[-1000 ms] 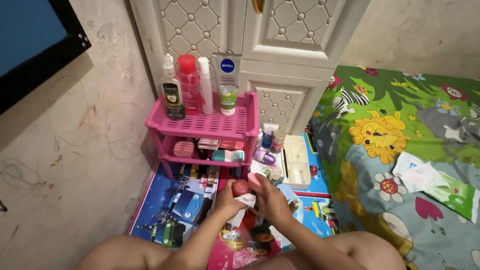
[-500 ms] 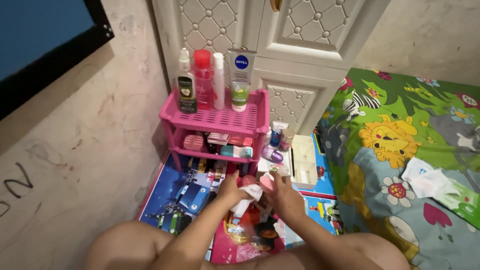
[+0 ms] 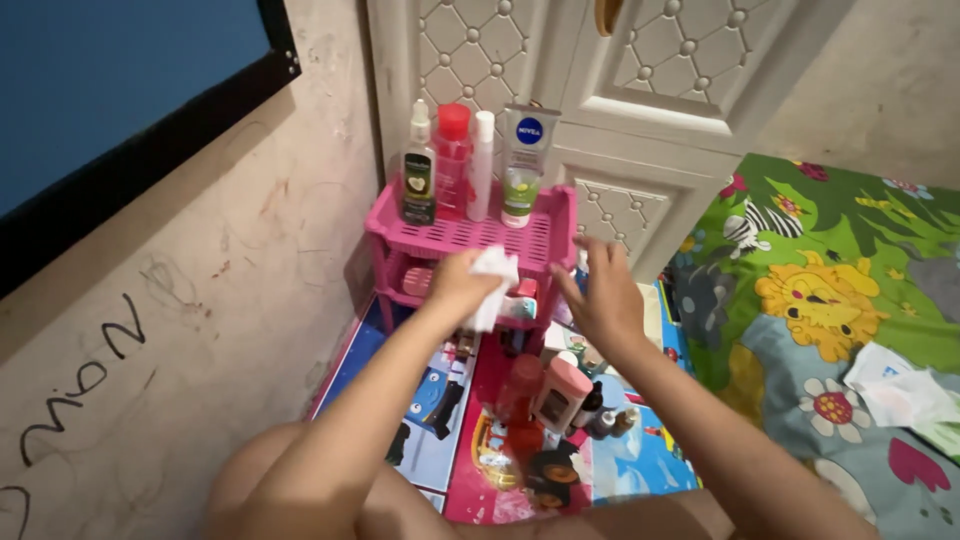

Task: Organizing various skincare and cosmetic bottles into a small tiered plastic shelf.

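White tissue [image 3: 492,283] bunched in left hand [image 3: 462,285], pressed at front rim of pink shelf rack [image 3: 470,235]; right hand [image 3: 603,298] empty, fingers spread, just right of rack; hands apart, left nearer.

Pink rack [image 3: 455,238]; white tissue [image 3: 492,277]; red bottle [image 3: 452,160]; animal-print green bedsheet [image 3: 830,260].

Pink rack [image 3: 470,240]: 1. Containers on its top shelf: 4. Hands: 2. White tissue [image 3: 492,280]: 1.
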